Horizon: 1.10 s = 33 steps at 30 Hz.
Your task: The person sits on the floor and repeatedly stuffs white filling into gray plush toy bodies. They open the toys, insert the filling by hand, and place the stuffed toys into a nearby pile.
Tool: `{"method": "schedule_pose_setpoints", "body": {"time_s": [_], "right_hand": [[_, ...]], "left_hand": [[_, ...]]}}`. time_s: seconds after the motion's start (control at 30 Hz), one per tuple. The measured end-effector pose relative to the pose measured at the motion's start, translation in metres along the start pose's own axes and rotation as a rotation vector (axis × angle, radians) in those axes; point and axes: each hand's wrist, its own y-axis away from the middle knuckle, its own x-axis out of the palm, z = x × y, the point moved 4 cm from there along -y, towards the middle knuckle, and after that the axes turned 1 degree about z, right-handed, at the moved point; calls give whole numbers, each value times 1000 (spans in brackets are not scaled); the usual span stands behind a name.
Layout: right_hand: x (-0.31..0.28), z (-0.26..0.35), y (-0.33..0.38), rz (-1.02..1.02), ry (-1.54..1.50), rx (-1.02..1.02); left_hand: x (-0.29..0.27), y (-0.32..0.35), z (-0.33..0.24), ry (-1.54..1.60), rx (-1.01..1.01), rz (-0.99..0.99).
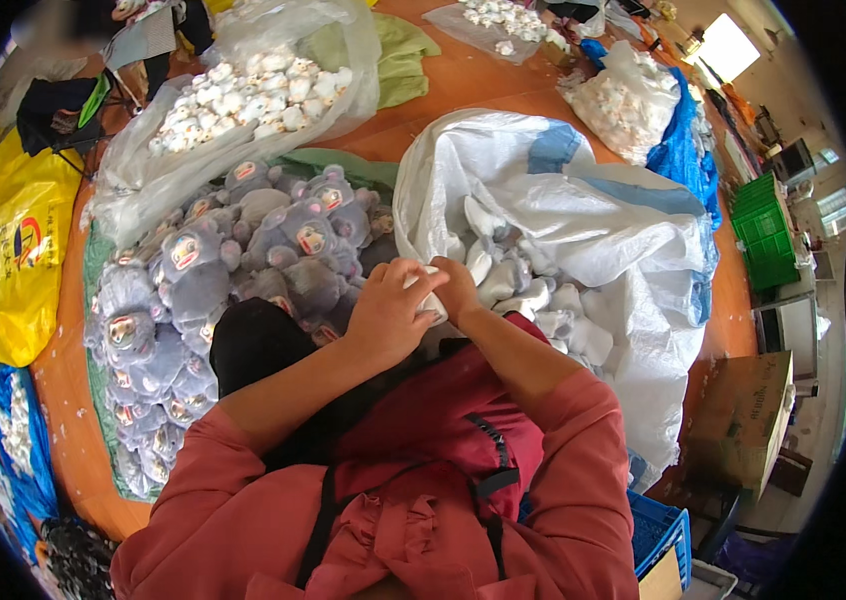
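Both my hands meet in front of my lap, above the gap between the plush heap and the open sack. My left hand [390, 308] is closed round a small white fabric piece [432, 303], which shows between its fingers. My right hand [457, 290] pinches the same piece from the other side; most of it is hidden. Grey plush toys [305, 240] with pink ears lie heaped to my left. Beside my right forearm, a white woven sack [633, 235] lies open, filled with white and grey plush parts [513, 278].
A clear plastic bag of small white plush pieces [253, 98] lies beyond the toys. A yellow bag [18, 250] stands at far left. On the right are a cardboard box [740, 415], a green crate [763, 232] and a blue crate [661, 535].
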Motion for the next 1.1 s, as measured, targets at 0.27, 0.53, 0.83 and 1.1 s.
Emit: {"method": "schedule_pose_setpoints", "body": {"time_s": [0.27,0.53,0.83,1.1], "right_hand": [[-20,28,16,-168,102,68],[-19,33,22,-128,36,-112],[-7,31,25,19,46,-138],[-9,44,26,85,309,-67]], "left_hand": [[2,5,29,38,-329,162],[12,9,22,-130,-159,117],[8,6,42,-85,-103,8],[12,1,63,10,-144,-62]]}}
